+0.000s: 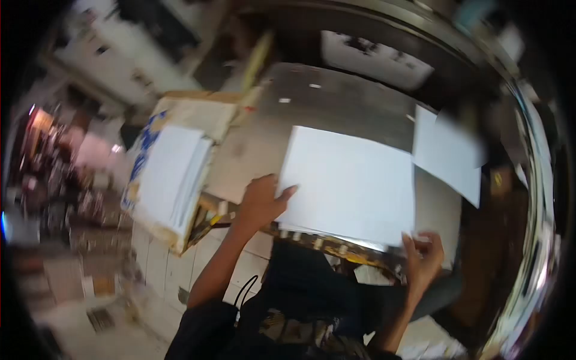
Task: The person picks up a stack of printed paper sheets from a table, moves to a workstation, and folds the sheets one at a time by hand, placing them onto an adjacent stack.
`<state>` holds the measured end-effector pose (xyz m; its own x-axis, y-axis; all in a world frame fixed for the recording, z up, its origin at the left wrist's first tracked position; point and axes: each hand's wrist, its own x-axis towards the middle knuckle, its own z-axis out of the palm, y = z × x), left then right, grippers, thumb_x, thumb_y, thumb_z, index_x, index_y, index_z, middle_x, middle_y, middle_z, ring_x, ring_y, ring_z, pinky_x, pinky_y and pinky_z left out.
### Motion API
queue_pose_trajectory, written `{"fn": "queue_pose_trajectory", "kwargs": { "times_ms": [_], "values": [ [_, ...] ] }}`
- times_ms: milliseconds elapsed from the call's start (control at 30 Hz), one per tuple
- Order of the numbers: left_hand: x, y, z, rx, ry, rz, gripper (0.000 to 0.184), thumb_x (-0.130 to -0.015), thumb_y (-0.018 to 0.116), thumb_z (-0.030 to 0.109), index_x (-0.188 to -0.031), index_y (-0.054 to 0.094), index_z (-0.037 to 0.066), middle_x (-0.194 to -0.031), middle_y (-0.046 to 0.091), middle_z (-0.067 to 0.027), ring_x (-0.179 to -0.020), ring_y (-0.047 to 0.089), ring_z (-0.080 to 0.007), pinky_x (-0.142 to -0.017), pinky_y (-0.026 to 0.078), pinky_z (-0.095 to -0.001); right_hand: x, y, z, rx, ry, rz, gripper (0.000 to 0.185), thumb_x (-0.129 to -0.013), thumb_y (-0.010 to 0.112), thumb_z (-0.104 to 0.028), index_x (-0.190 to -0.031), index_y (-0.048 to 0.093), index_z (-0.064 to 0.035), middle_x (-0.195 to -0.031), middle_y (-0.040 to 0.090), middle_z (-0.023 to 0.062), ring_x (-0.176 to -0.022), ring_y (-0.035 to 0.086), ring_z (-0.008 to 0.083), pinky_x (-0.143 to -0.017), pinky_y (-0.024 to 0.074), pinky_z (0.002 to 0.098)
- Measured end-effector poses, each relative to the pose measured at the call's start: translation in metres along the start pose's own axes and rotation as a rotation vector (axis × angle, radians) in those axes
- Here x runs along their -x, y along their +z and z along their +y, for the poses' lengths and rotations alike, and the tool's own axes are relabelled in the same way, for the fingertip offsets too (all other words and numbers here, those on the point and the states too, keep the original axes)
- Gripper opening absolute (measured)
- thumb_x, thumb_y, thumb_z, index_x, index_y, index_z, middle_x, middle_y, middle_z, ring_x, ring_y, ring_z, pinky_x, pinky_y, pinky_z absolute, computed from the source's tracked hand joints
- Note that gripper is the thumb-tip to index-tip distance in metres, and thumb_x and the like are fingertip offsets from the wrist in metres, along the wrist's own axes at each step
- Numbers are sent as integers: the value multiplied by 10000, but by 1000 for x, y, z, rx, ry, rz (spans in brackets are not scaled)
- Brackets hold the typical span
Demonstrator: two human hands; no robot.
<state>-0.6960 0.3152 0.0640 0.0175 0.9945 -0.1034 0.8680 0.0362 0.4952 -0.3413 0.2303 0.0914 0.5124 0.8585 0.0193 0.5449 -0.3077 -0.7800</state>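
Note:
A stack of white paper sheets (348, 180) lies on the grey board in front of me, with several lower edges showing along the near side. My left hand (262, 201) is at the stack's left edge, its thumb reaching to the paper and its fingers apart on the board. At the near right corner is my right hand (425, 257), fingers bent and loosely apart, thumb tip against the corner. Whether the right fingers touch the paper's underside is hidden. To the right, another white sheet (447, 153) overhangs the board, its far part blurred.
The grey board (342, 96) carries small white scraps. At left, a second paper stack (171, 177) rests on a worn stand (204, 111) with blue markings. A pale sheet (372, 60) sits in the dark recess behind. A dark machine-like frame (504, 240) borders the right side.

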Motion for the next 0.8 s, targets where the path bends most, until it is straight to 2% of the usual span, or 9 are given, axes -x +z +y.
{"fn": "queue_pose_trajectory", "kwargs": {
  "times_ms": [100,167,267,467,500,633,733,767,800],
  "values": [
    [-28,-30,-2,-21,-276,-249,533,-946,644,481,-1062,654,-40,-981,693,-246,-969,671,-404,-874,519,-451,18,5,18,-96,-79,-124,311,-806,841,-64,-981,589,-11,-724,694,82,-676,603,81,-610,434,230],
    [-35,-24,-34,639,-113,-155,613,-972,619,488,-1267,587,-49,-1173,668,-247,-1112,637,-352,-958,487,-418,33,18,14,-298,57,-283,309,-810,849,-69,-955,580,-19,-714,669,36,-636,578,58,-584,430,218],
    [-11,-43,-34,593,-40,-172,608,-1013,586,438,-1352,507,-60,-1269,623,-253,-1174,593,-327,-1031,439,-401,40,27,21,-200,49,-236,330,-805,874,-166,-798,575,-25,-638,616,30,-578,530,71,-560,425,227],
    [59,-48,-74,289,-107,493,542,-1012,628,331,-1390,507,-38,-1263,628,-202,-1193,572,-273,-1062,419,-382,44,28,44,-110,-37,-394,417,-878,817,-292,-669,576,-23,-537,562,26,-453,479,71,-446,332,236],
    [66,-61,-90,577,-144,487,698,-1005,613,409,-1446,429,-101,-1490,458,-296,-1405,439,-360,-1164,324,-378,44,28,51,-106,-50,-416,417,-878,817,-292,-669,576,-23,-537,562,26,-453,479,71,-446,332,236],
    [73,-114,-146,796,-47,981,523,-1017,623,215,-1403,466,-101,-1335,603,-172,-1186,569,-199,-1043,435,-306,36,24,36,-76,22,-520,323,-920,763,-224,-733,618,-4,-575,571,13,-506,470,52,-489,339,233],
    [80,-129,-208,491,-330,1245,452,-1009,638,224,-1345,525,-57,-1210,657,-147,-1097,587,-163,-947,478,-321,36,20,1,-222,-126,-567,158,-915,733,-121,-857,671,12,-682,582,-11,-626,476,35,-556,357,223],
    [78,-116,-270,903,-455,1272,461,-1010,637,209,-1361,498,-56,-1220,654,-158,-1090,604,-184,-919,506,-335,38,17,-15,-211,-119,-539,158,-915,733,-121,-857,671,12,-682,582,-11,-626,476,35,-556,357,223],
    [81,-111,-297,1015,-196,1275,483,-1016,630,204,-1391,459,-48,-1228,648,-161,-1091,616,-207,-914,526,-351,39,16,-32,-155,-175,-562,138,-907,736,-104,-866,676,14,-674,578,-11,-624,474,34,-555,359,225]
  ]
}}
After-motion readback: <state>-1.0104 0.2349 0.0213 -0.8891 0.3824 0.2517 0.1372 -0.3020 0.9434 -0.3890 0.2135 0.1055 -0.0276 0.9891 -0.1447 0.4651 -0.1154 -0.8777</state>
